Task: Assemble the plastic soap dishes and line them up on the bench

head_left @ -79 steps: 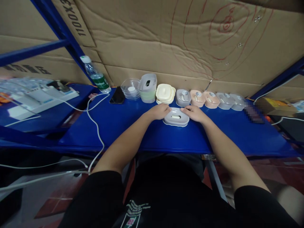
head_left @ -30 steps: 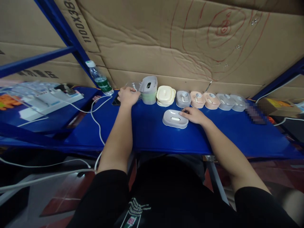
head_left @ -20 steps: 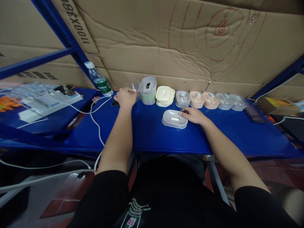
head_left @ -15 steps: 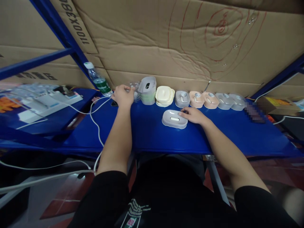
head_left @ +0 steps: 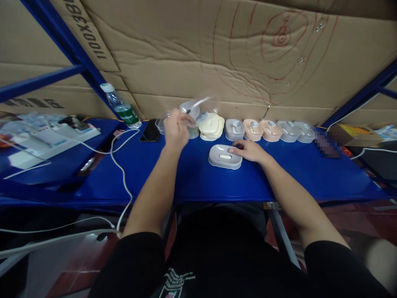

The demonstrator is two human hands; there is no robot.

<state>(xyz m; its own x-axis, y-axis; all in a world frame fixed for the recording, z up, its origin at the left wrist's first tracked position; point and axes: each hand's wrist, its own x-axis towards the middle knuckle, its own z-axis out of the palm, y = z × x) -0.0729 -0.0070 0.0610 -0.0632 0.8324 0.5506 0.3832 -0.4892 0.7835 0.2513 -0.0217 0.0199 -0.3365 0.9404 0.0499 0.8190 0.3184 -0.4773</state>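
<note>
A blurred clear plastic cover [head_left: 206, 103] is pinched in my left hand [head_left: 177, 129], raised in front of the stacked grey and green boxes [head_left: 193, 132]. My right hand [head_left: 250, 150] grips the right end of a grey oval box [head_left: 223, 162] that lies on the blue table, a white piece [head_left: 225, 156] at its middle. Just behind it sits a stack of cream lids [head_left: 211, 126]. More clear covers [head_left: 161, 122] rest left of the stacked boxes, partly hidden by my left hand.
Several lidded grey and peach boxes [head_left: 252, 130] line the back of the blue table [head_left: 192, 182]. At the left are a water bottle [head_left: 124, 111], a black phone [head_left: 150, 131], white cables [head_left: 125, 178] and a power strip [head_left: 62, 145].
My left hand has lifted a clear cover from beside the bottle and moved right, across the stacked boxes. My right hand stays on the grey box. The phone shows more fully.
</note>
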